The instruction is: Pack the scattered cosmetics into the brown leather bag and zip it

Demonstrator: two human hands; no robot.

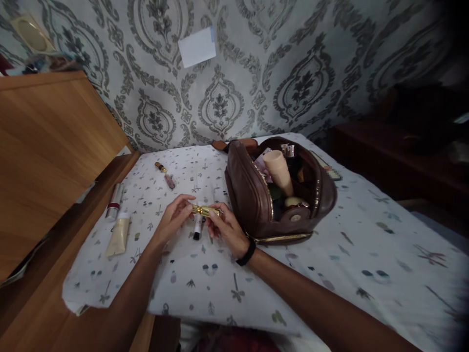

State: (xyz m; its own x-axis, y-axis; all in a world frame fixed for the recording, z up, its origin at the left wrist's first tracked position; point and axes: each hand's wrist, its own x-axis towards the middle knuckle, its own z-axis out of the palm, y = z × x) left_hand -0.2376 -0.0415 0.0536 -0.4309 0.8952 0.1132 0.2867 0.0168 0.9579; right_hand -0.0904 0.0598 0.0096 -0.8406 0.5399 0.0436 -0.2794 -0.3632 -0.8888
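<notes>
Both hands meet over the cloth at a shiny gold cosmetic tube [205, 211], which looks like a lipstick. My right hand [225, 227] is closed on its right end, with the thumb along the top. My left hand [175, 215] pinches the narrower left end between thumb and fingers. Below the gold tube lies a small white tube with a black cap [197, 230], partly covered by it. Just right of my right hand stands a brown leather bag [245, 190], unzipped, with a beige bottle [278, 168] and other cosmetics inside.
A beige squeeze tube [119, 237] and a silver cylinder with a red band [115, 201] lie at the left edge. Farther back lie a brown-and-gold tube [160, 166] and a small pinkish item [169, 181]. A wooden cabinet [54, 161] rises at left; a patterned wall [220, 102] stands behind.
</notes>
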